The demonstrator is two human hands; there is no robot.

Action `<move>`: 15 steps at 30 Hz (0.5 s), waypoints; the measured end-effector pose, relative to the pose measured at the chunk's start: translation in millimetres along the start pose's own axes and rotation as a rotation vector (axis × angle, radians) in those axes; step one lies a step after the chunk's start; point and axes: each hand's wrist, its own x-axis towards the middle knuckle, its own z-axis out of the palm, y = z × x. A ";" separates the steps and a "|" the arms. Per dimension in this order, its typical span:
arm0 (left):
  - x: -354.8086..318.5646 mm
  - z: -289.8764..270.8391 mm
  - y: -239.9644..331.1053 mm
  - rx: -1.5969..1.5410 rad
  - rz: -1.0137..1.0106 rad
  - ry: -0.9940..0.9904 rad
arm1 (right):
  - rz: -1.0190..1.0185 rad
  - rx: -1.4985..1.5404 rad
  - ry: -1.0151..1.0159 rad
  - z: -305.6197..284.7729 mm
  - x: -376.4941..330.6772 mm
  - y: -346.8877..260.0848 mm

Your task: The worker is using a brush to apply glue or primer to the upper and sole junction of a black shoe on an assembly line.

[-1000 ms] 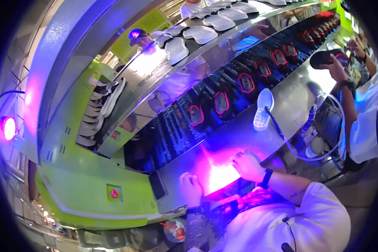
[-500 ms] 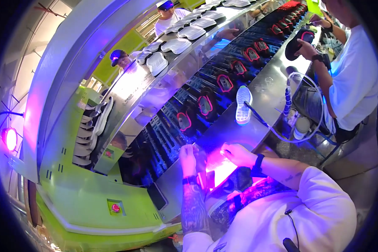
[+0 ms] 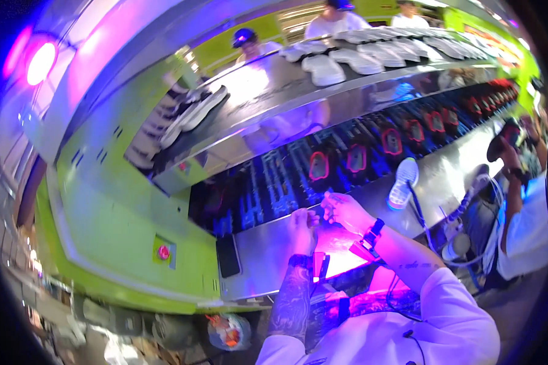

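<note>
Left hand: the left hand (image 3: 302, 224) is curled up tight, just beside the right one, over the bench (image 3: 268, 255). What it grips is too small to tell.
Right hand: the right hand (image 3: 342, 210) pinches its fingers on a thin light strip (image 3: 318, 205) at the fingertips.
Why held so: both hands sit close together above the pink light (image 3: 342, 263), likely so the small strip shows up well.
Phone: a dark phone (image 3: 228, 256) lies flat on the bench, left of the hands.
Sole: a white sole (image 3: 403, 183) lies to the right, well apart.
Belt: dark molds (image 3: 355, 159) run along the far side.
In the way: a hose (image 3: 432, 234) crosses the bench to the right; another person (image 3: 520, 213) works there.
</note>
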 end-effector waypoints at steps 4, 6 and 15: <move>-0.6 4.9 5.1 0.039 0.029 0.019 | 0.031 0.116 -0.082 4.6 34.7 25.0; -2.0 5.1 6.2 -0.042 0.056 -0.038 | 0.065 0.128 -0.100 2.1 49.5 42.2; 5.8 26.6 -0.6 0.484 0.164 0.153 | -0.166 -0.125 -0.064 -31.9 64.3 83.8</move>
